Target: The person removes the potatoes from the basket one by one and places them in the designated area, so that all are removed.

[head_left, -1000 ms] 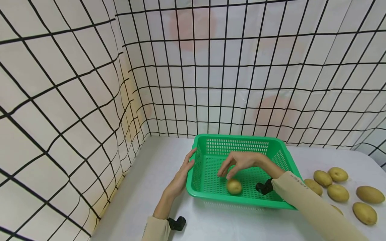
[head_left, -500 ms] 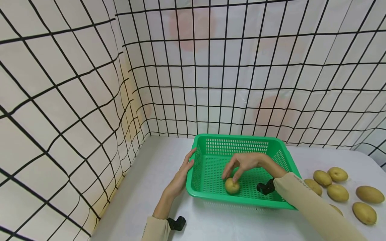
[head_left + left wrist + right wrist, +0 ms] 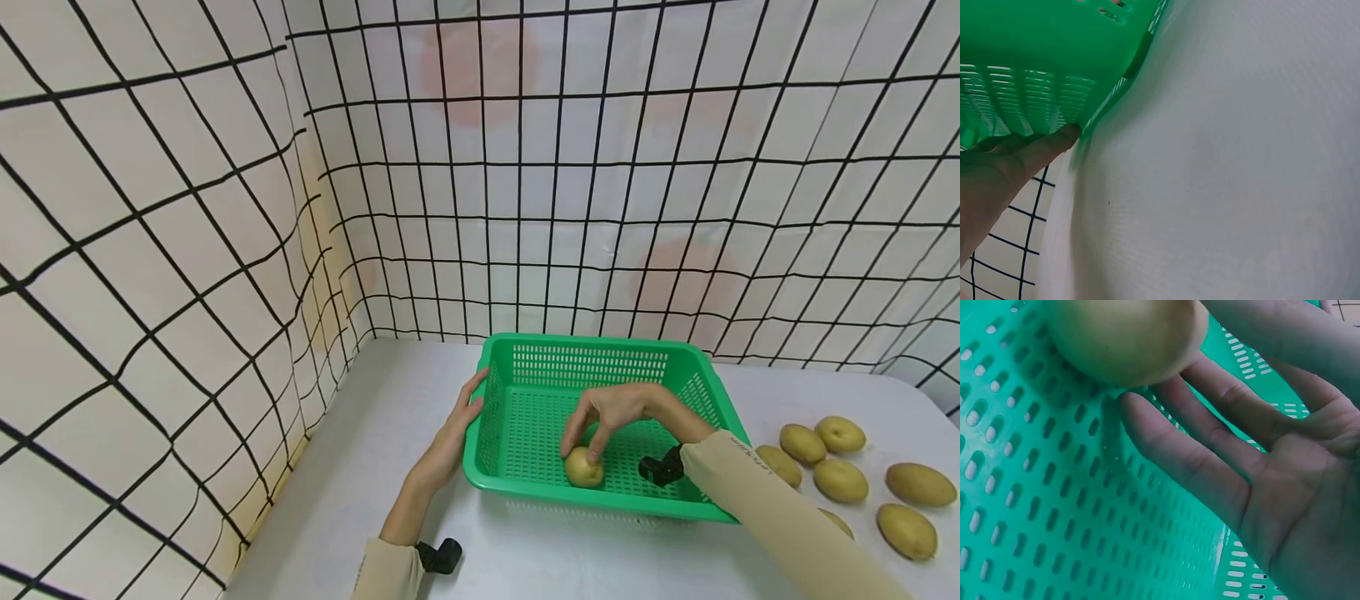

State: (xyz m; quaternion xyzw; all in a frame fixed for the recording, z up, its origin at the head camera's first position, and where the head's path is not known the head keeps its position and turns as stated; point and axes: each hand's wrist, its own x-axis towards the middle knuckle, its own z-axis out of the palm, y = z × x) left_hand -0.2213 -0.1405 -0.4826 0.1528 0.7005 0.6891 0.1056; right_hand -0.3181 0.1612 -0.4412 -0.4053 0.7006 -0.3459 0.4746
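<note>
A green plastic basket (image 3: pixel 525 493) with slotted walls and floor stands on the white table. Inside it, near the front wall, lies a single yellow-brown potato (image 3: pixel 584 467). My right hand (image 3: pixel 617 407) reaches down into the basket and pinches this potato between thumb and fingertips. In the right wrist view the fingertips touch the underside of the potato (image 3: pixel 1129 337), close above the basket floor (image 3: pixel 1041 487). Outside the basket, my left hand (image 3: pixel 448 442) rests with extended fingers against its left wall. The left wrist view shows that hand (image 3: pixel 1007 169) along the slotted wall (image 3: pixel 1041 94).
Several loose potatoes (image 3: pixel 840 481) lie on the table to the right of the basket, one partly behind the right sleeve (image 3: pixel 780 508). Black netting (image 3: pixel 555 192) over a white wall closes off the back and left side.
My right hand has come down onto the potato and taken it between thumb and fingers. The potato shifted slightly left, then back right. The left hand and the basket stay put.
</note>
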